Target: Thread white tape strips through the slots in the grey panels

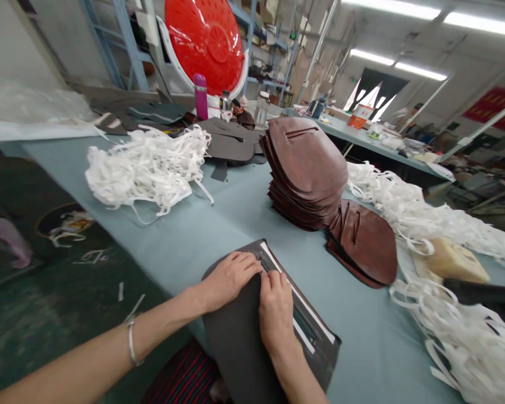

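A dark grey panel (231, 331), which looks like leather, lies on the table's near edge in front of me. It has a long narrow slot (305, 325) with white tape strips (305, 300) along it. My left hand (233, 275) pinches the panel at the slot's far end, its fingers bent and close together. Right beside it, my right hand (276, 306) is closed on the slot's edge, fingertips curled over. The two hands nearly touch. Parts of the slot and tape are hidden under my fingers.
Behind the panel stands a tall stack of brown slotted panels (307, 163), with a smaller pile (364, 241) beside it. Heaps of white strips lie left (147, 168) and right (480, 342). A yellowish block (458, 261) sits at right; a purple bottle (200, 96) stands at the back.
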### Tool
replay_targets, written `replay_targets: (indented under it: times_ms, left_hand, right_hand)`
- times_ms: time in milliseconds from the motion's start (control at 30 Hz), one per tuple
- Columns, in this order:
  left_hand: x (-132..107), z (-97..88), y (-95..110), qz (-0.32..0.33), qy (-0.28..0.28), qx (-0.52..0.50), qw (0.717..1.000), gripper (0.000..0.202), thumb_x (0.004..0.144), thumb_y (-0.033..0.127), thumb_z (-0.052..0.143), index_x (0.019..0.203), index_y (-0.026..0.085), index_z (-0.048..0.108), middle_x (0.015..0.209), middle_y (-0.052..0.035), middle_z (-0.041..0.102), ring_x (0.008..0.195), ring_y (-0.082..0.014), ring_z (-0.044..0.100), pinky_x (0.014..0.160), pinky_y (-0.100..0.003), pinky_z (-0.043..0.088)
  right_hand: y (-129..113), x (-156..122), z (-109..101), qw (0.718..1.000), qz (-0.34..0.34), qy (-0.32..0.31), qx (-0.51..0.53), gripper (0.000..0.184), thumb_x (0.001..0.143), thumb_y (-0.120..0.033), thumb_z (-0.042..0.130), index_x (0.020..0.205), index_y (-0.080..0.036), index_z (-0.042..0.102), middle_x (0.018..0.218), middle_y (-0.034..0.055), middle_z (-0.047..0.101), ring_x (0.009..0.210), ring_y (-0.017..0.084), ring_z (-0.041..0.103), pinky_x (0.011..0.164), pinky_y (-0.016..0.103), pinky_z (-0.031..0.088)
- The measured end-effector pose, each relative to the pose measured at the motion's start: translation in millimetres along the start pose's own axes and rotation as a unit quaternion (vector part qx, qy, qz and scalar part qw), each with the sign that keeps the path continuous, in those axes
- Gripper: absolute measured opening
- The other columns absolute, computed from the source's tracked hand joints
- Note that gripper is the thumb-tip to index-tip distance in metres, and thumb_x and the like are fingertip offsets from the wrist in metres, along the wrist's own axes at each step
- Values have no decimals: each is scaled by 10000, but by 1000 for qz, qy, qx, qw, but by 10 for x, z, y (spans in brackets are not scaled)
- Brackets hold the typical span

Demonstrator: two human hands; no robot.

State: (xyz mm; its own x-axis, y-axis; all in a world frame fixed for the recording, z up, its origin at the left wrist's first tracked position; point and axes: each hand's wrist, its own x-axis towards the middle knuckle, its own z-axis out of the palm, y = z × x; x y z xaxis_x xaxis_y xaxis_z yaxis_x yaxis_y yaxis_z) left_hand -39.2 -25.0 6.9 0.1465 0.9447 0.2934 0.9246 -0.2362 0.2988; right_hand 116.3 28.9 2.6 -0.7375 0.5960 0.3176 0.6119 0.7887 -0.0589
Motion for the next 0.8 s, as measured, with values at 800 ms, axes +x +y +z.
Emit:
replay_targets:
  times_ms: [800]
  left_hand:
    - [-102, 14, 166, -15, -33, 22, 999, 350, 953, 236, 386, 1286, 219, 493, 1343, -105, 504, 1312, -256, 374, 1071, -471, 295]
  right_hand:
    - [735, -1304, -521, 991, -130, 11, -5, 346, 924, -117, 353, 1185, -110, 580, 1004, 139, 626, 927, 258, 533, 814, 442, 458]
